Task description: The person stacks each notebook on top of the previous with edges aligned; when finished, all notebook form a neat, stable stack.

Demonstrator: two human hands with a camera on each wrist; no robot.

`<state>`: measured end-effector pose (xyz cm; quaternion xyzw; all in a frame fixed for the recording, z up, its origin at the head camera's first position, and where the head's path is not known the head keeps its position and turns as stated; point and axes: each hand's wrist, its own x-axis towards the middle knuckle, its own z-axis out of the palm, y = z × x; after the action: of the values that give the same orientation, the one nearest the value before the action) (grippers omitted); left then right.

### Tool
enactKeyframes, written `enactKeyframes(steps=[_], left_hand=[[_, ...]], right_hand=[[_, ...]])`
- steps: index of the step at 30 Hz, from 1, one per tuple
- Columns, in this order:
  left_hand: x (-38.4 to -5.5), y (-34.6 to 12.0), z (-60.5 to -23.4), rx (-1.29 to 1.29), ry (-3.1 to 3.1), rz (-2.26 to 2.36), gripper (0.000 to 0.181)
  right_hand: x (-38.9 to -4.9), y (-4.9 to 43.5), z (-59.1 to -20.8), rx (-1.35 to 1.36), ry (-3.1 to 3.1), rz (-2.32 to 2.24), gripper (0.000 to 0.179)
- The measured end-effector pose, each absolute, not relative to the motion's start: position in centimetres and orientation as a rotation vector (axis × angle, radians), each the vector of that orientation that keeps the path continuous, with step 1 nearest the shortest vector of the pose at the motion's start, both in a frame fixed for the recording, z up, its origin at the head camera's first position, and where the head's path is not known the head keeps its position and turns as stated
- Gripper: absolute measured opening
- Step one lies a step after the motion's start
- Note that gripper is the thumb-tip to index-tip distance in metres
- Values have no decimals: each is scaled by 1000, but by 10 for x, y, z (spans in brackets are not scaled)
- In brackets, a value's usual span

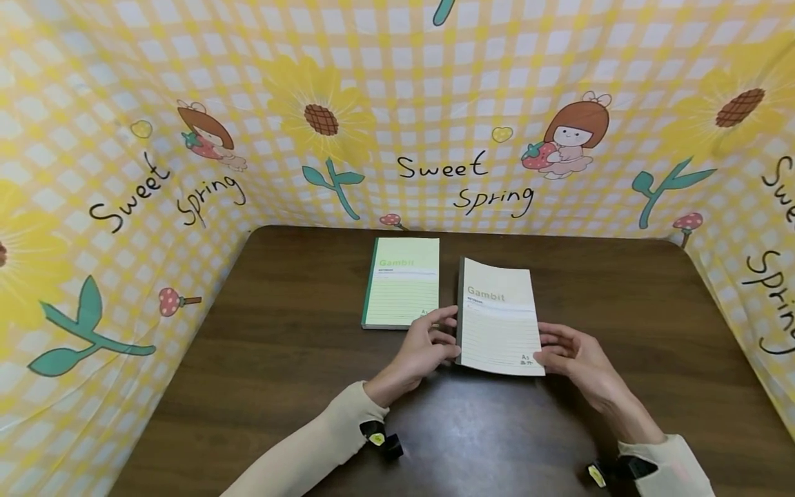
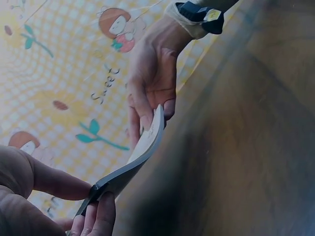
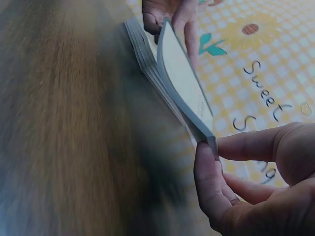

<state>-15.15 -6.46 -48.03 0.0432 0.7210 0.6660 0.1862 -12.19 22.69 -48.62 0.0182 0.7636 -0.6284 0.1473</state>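
A cream notebook (image 1: 497,324) with a dark spine and "Gambit" on its cover is held between both hands, lifted off the table and bowed along its length. My left hand (image 1: 425,345) pinches the spine edge, thumb on the cover side and fingers beneath, as the left wrist view shows on the notebook (image 2: 125,172). The opposite edge is pinched by my right hand (image 1: 580,359), close to the lower corner. To the left lies a second notebook (image 1: 404,290), pale green with a green spine; in the right wrist view a page stack (image 3: 152,64) shows beyond the held one.
The dark brown wooden table (image 1: 279,331) carries both notebooks. A yellow checked cloth (image 1: 428,90) with sunflowers and "Sweet Spring" lettering rises behind the table and along its left and right sides. Each wrist wears a black strap with a small device.
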Motion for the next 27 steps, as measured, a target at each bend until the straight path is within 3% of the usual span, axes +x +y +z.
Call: enactKeyframes(steps=[27], left_hand=[[-194,-166,-474,-168,2217,1933,61]], right_hand=[[-201,121,-499,-211,2251,-1750,58]])
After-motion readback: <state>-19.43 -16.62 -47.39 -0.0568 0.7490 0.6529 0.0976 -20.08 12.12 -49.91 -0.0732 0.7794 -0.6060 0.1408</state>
